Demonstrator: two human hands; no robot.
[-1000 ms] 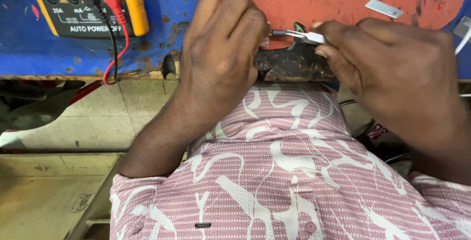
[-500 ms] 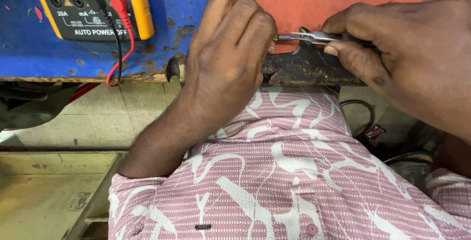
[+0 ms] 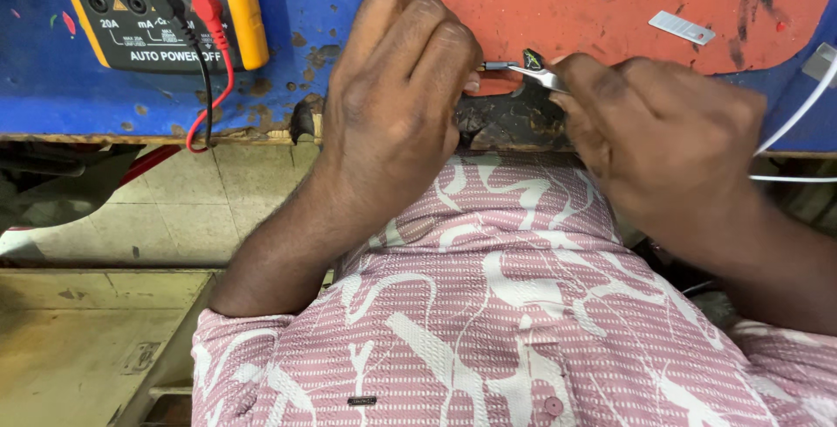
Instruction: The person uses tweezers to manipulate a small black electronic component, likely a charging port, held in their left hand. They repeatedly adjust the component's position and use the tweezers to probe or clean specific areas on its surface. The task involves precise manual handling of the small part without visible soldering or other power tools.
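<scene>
**Tweezers drawn back toward the left hand at the bench edge**

Since half a second ago the right hand has dropped from the far right and come in closer, so its knuckles now sit lower over the worn bench edge. It pinches a pair of metal tweezers between thumb and forefinger, fingers closed tight on the shaft, tips pointing left. The left hand stays curled over the near edge of the bench, fingers folded shut; the tweezer tips meet a small metal part at its fingertips, but whether that hand grips the part I cannot tell. All this lies on the near edge of the red mat. Far left on the blue bench top stands a yellow multimeter with red and black leads. A small metal strip lies on the mat to the far right, and a white cable runs off right.
</scene>
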